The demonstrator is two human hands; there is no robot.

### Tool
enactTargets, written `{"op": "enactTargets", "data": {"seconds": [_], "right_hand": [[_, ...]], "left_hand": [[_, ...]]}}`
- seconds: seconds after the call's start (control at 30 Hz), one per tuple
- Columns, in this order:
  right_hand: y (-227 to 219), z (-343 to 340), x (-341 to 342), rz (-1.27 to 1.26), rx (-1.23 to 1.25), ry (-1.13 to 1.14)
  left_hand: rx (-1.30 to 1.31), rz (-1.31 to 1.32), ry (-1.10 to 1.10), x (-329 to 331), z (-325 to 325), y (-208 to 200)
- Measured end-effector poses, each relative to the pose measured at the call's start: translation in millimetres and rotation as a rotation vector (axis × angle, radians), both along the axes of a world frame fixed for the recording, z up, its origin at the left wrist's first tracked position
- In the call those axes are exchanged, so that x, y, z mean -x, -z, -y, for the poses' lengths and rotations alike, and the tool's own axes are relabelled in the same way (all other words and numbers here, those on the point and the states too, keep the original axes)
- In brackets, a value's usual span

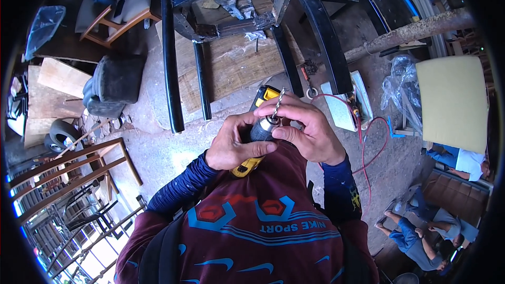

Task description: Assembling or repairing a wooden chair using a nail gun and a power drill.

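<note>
Power drill (259, 132) gripped between both hands, frame centre

The left hand (231, 144) closes round its black collar (254, 136); the right hand (310, 131) curls about the chuck (270, 121) and twist bit (280, 100). Blue lettering (293, 227) marks the maroon shirt (247, 253), lower centre. Right of centre, an open pale box (337, 111) holds indistinct tools (356, 110).

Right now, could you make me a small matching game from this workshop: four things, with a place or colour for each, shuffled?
Things:
1. drill
2. tyre
3. thin cord or hose
4. large flat panel

Places and colours:
A. pale yellow
B. gripped by the left hand
C. red
D. far left of the picture

Pairs: 1-B, 2-D, 3-C, 4-A.
</note>
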State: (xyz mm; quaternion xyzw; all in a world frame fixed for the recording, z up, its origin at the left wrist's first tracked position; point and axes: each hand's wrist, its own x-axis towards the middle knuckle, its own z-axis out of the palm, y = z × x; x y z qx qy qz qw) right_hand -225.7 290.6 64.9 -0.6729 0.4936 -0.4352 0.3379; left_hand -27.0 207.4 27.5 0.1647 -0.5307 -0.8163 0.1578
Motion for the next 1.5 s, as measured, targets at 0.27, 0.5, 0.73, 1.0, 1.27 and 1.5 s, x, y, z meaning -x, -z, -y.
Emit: {"op": "enactTargets", "data": {"seconds": [0.27,0.5,0.73,1.0,1.27,1.5], "right_hand": [[10.1,2.6,-26.1,0.254,-0.041,0.196],[-2.0,-2.1,-25.8,0.466,-0.247,0.078],[0.5,2.9,-25.1,0.079,-0.133,0.045],[-22.5,7.1,-16.7,0.029,-0.006,0.118],[-11.2,10.7,-27.6,0.247,-0.039,0.202],[-30.1,13.1,-19.9,0.284,0.003,0.16]], "left_hand": [[-0.023,0.007,-0.003,-3.0,-2.3,-3.6],[-0.038,0.017,0.043,-13.2,-2.0,9.6],[0.105,0.036,0.022,-14.1,-3.6,4.1],[0.096,0.073,-0.086,-17.6,-7.5,2.1],[0.093,0.088,-0.038,-13.3,-2.5,-5.0],[-0.011,-0.077,-0.013,-9.4,-1.7,-5.0]]}}
